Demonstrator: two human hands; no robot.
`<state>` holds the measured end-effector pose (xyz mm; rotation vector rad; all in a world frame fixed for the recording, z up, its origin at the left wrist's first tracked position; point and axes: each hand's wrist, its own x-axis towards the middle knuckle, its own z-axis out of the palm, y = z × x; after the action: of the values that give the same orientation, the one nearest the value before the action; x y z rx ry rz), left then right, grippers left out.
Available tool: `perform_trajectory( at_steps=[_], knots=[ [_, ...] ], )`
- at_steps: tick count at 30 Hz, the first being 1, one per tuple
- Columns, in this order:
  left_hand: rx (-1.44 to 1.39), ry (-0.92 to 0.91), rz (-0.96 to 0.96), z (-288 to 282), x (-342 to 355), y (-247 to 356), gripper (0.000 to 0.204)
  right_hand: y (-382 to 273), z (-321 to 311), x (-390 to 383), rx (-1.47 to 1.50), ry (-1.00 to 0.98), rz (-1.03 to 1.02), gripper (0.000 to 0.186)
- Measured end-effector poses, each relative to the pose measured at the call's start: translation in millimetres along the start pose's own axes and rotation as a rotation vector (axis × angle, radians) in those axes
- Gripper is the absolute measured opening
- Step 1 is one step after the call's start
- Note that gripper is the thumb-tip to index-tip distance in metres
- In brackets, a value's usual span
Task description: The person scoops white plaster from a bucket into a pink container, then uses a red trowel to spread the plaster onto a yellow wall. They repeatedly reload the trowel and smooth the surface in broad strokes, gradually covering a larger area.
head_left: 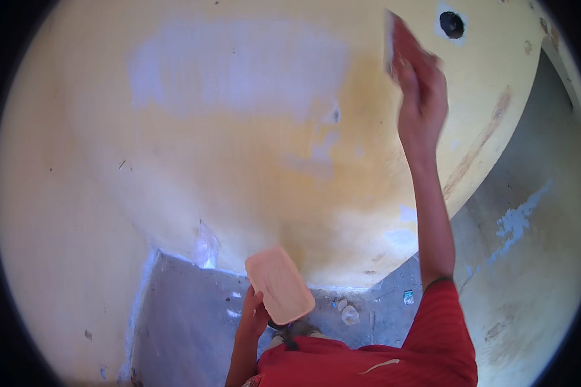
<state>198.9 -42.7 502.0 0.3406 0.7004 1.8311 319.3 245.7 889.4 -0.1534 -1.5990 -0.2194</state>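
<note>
My left hand point(254, 314) grips the side of a shallow peach-coloured plastic tray point(279, 284), held tilted in front of my body at waist height. Its inside looks smeared, and I cannot make out what coats it. Up high on the right, my right hand point(422, 97) is closed around a flat scraper point(390, 42) with a pale straight edge turned toward the wall. Motion blurs that hand and the tool, so whether the edge touches the wall is unclear. The yellow wall point(206, 161) carries a wide whitish-lilac patch point(239, 64) left of the scraper and smaller patches below it.
A round dark hole point(452, 25) opens in the wall right of my right hand. A clear plastic bag point(206, 247) rests at the wall's foot. Crumpled scraps point(350, 315) and a small packet point(408, 297) lie on the grey floor point(181, 322).
</note>
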Motion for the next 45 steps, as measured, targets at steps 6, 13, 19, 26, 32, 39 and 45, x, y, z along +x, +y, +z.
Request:
perform_trajectory(
  at_steps=[6,13,19,26,32,39,45],
  knots=[
    [-0.051,-0.083,0.011,-11.5,2.9,12.6,0.072,44.6,54.9,-23.4,-0.898,-0.369,-0.396,0.06],
    [0.005,-0.069,0.005,-33.9,-1.9,21.5,0.072,19.1,37.7,-201.9,-0.814,-0.667,-0.243,0.06],
    [0.024,-0.062,-0.032,-39.7,-9.9,22.7,0.071,10.8,23.8,-56.3,-0.708,-0.45,-0.181,0.052],
    [-0.018,-0.027,-0.083,-24.7,-6.4,3.9,0.069,49.9,54.3,-0.8,-0.789,-0.407,-0.383,0.051],
    [0.019,-0.024,-0.016,-21.5,-9.0,2.5,0.068,14.6,36.3,-166.0,-0.628,-0.678,-0.235,0.053],
    [0.021,0.005,0.001,-25.4,-21.3,5.9,0.07,43.2,1.9,-69.8,-0.605,-0.592,-0.081,0.053],
    [0.041,-0.019,-0.07,-34.7,-8.6,-3.5,0.07,87.2,5.0,-43.7,-0.763,-0.488,-0.239,0.062]
  ],
)
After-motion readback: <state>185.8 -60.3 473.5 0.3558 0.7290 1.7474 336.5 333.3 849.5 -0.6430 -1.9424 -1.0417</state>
